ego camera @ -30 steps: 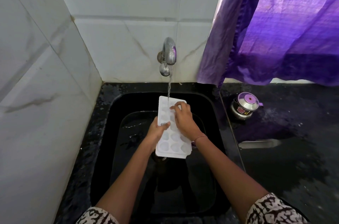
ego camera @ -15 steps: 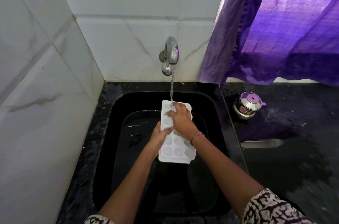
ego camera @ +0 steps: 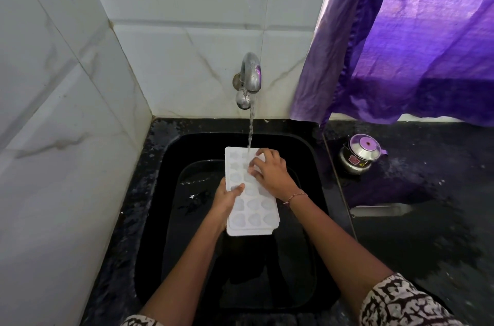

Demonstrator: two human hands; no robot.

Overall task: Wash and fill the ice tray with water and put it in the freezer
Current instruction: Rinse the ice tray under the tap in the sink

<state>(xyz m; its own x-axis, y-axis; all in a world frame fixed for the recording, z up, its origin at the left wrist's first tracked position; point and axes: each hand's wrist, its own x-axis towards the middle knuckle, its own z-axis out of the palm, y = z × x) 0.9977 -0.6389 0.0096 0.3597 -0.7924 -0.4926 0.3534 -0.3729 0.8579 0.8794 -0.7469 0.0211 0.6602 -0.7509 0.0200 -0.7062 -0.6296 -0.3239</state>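
Step in hand: washing, judged from the fingertips working in the cells under running water.
Tray location: the ice tray [ego camera: 251, 216] is held over the black sink [ego camera: 165, 192], its far end under the stream from the wall tap [ego camera: 250, 77].
Left hand [ego camera: 226, 201]: grips the tray's left long edge, thumb laid over the top face.
Right hand [ego camera: 270, 173]: fingers spread and bent, tips pressing into the far cells beside the stream.
Procedure: rub each cell in turn, then draw the tray back so the stream reaches the near rows. Tilt to drain before filling.
Caution: a wet rim is likely slippery, so maintain the left-hand grip.
Tray appearance: white plastic, wet, three columns of shaped cells. No soiling can be made out.
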